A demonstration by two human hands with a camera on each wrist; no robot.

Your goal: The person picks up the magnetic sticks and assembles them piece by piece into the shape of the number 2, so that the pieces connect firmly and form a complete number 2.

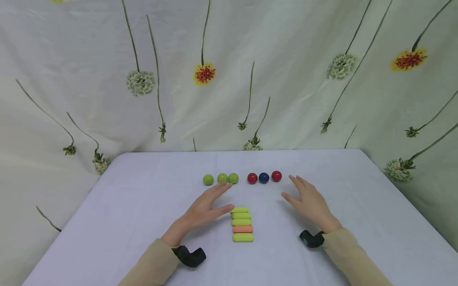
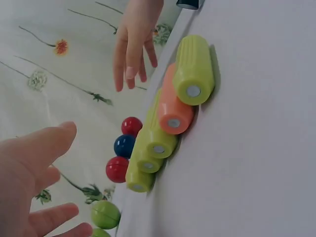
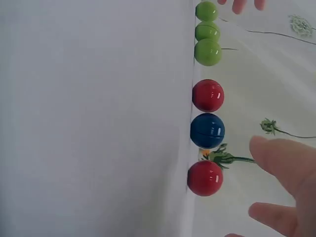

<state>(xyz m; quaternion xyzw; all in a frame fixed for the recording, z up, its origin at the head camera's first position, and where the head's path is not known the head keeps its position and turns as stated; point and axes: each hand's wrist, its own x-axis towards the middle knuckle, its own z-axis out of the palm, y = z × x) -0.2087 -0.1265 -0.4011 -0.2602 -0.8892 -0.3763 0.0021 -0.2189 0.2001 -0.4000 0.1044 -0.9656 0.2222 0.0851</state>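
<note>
My left hand (image 1: 204, 208) hovers with thumb and fingers spread, its thumb tip overlapping the far end of a column of short plastic sticks. Several are yellow-green (image 1: 241, 222) and one is orange (image 1: 243, 229); in the left wrist view the yellow-green stick (image 2: 193, 69) shows a round metal disc at its end. Beyond them runs a row of balls: three green balls (image 1: 208, 180) on the left, then a red ball (image 1: 252, 178), a blue ball (image 1: 264, 178) and another red ball (image 1: 276, 176). Just right of that red ball, my right hand (image 1: 311, 202) is held with fingers extended, holding nothing.
A white cloth covers the table (image 1: 143, 190). Behind and around it hangs a pale curtain (image 1: 297, 79) printed with flowers. Black wrist devices (image 1: 191, 257) are worn on both arms, under which the beige sleeves (image 1: 152, 264) reach in from the front.
</note>
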